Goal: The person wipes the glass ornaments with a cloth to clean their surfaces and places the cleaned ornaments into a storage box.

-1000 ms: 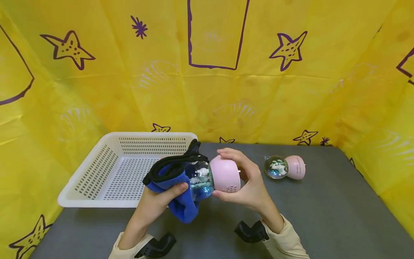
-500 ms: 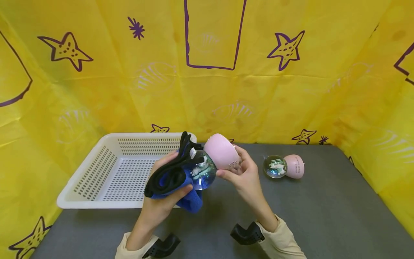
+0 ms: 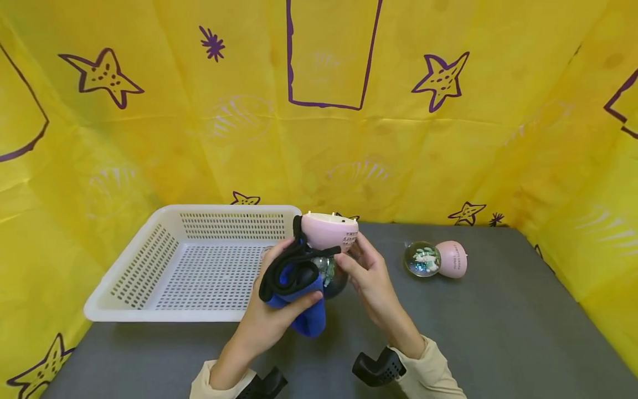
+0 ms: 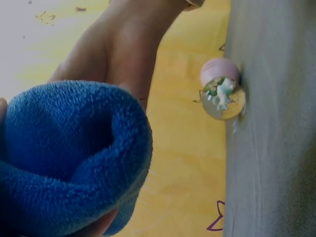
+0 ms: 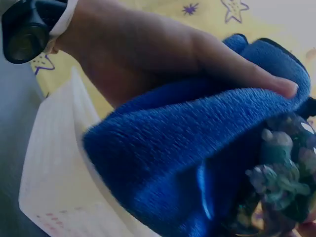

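My left hand (image 3: 269, 318) grips a bunched blue cloth (image 3: 310, 321) with black edging and holds it against the left side of a snow globe (image 3: 326, 231). The globe's pink base is turned up, its underside partly showing, and the clear ball hangs below, partly hidden by the cloth. My right hand (image 3: 370, 271) holds the globe from the right, thumb near where base and ball meet. In the right wrist view the ball (image 5: 279, 173), with pale green figures inside, lies close beside the cloth (image 5: 163, 143). The left wrist view shows mostly cloth (image 4: 74, 143), which hides the held globe.
A second snow globe (image 3: 452, 259) with a pink base lies on its side on the grey table (image 3: 498, 332), to the right. A white perforated basket (image 3: 149, 315) stands at the left behind my left hand. A yellow patterned cloth (image 3: 319, 144) walls the table.
The globe has turned from lying sideways, base to the right, to base up. My left hand and the cloth have moved right; my right hand has shifted slightly left.
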